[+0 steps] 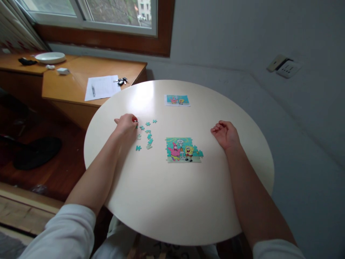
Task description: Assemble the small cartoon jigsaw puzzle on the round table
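My left hand (126, 124) is at the left of the round table, its fingertips pinched on a small puzzle piece (136, 122) that is mostly hidden. Beside it lie several loose teal puzzle pieces (149, 136), scattered in a rough column. A partly joined jigsaw puzzle (180, 150) with three cartoon figures lies flat at the middle; its right side has a stepped edge. My right hand (225, 135) rests on its side to the right of the puzzle, fingers loosely curled, nothing visible in them.
Beyond the puzzle, a small printed reference picture (177, 100) lies on the white round table (172, 201). A wooden desk (78, 68) at the back left bears a paper sheet (102, 88) with a pen, keys (122, 81) and a white plate (50, 57). A wall stands at the right.
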`<state>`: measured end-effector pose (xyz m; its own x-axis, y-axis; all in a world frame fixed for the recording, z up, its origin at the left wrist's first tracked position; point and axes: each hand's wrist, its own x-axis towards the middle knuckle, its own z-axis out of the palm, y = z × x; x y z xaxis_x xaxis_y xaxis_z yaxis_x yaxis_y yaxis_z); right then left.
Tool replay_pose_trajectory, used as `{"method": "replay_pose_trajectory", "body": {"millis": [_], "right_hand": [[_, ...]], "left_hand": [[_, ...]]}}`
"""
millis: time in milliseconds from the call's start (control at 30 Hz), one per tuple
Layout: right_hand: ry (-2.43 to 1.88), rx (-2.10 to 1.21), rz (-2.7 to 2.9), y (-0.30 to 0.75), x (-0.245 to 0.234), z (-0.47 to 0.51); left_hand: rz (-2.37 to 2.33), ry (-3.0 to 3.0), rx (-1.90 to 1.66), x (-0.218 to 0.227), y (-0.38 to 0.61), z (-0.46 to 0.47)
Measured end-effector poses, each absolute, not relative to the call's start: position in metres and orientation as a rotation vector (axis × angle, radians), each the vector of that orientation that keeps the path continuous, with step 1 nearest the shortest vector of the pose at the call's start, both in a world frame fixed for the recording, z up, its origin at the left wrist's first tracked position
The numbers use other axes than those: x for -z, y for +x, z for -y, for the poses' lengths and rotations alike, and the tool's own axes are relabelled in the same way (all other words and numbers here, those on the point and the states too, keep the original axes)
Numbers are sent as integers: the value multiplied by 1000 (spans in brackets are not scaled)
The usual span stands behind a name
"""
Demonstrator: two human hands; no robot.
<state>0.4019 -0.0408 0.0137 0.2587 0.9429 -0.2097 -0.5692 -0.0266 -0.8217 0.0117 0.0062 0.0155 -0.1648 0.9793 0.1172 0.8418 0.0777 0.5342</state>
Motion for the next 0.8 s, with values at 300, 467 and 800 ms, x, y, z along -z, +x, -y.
{"method": "replay_pose_trajectory", "body": {"millis": [300, 467, 800], "right_hand": [[-964, -1287, 470, 402, -12, 41], [-962, -1291, 473, 402, -12, 41], [-964, -1285, 443, 400, -14, 42]], "left_hand": [[-2128, 1911, -582, -20, 17, -1], [-2175, 1895, -373, -31, 18, 1], [-2169, 1900, -316, -33, 19, 1]]}}
